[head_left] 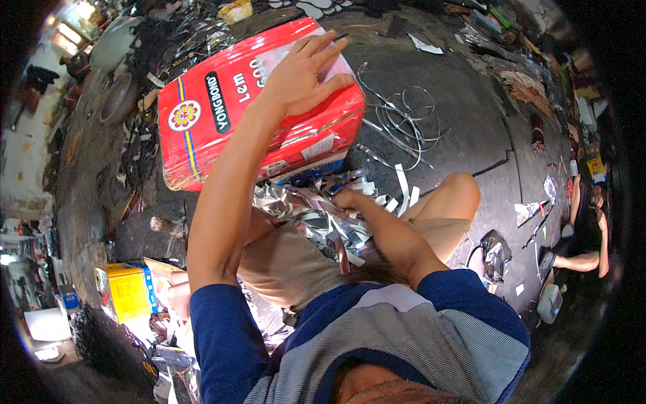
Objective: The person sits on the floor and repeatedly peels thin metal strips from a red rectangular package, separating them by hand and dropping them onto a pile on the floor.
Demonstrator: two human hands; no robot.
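A large red tin-like box (208,138) with a round flower emblem lies tilted in front of me. My left hand (299,77) rests on its upper face, fingers stretched out and holding nothing. Below the box's near side, a heap of white, silver and brown strips (309,215) fills the space between my legs. My right hand (346,198) is in among these strips, close to the box's lower edge. Its fingers are curled and partly hidden, so what they grip cannot be made out.
A loose coil of thin wire (410,121) lies right of the box on the dark floor (464,135). At the left stands a yellow box (124,293). A black plastic bag (496,254) lies beyond my right knee. Another person's limb (579,262) shows at the far right. Scraps litter the edges.
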